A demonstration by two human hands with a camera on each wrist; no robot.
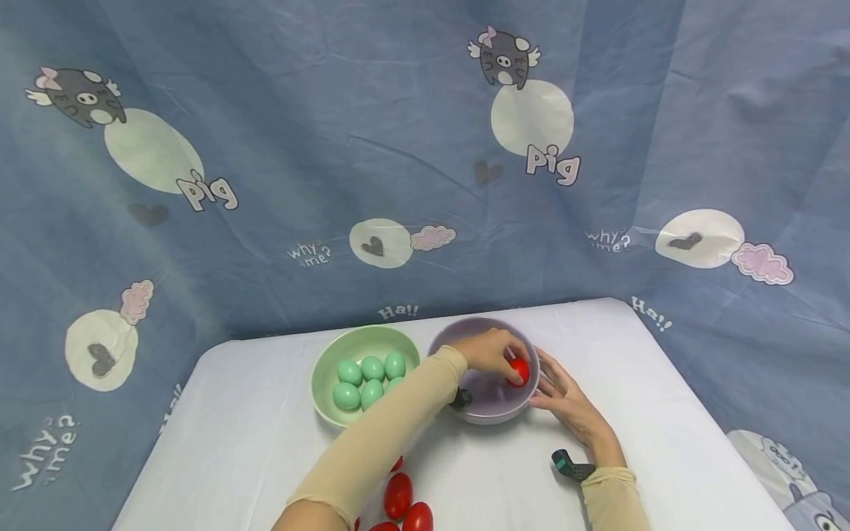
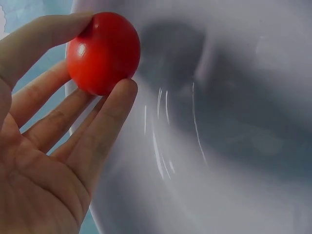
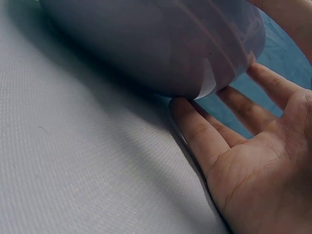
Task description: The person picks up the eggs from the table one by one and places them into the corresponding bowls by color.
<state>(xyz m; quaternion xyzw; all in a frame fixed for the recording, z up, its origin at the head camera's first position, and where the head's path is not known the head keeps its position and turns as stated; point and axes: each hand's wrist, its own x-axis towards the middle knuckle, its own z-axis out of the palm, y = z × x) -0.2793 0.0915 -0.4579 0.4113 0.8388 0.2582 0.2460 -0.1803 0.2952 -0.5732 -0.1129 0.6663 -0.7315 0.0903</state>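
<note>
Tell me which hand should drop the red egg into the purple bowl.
Left. The left hand already holds the red egg in its fingers over the purple bowl. The right hand only rests open against the bowl's outer wall.

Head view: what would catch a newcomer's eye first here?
The red egg stands out most, pinched in the left hand over the lilac bowl at the table's middle. The right hand rests flat-fingered against that bowl's outer wall. Beside it to the left, a green bowl holds teal eggs, and more red eggs lie at the near edge.
</note>
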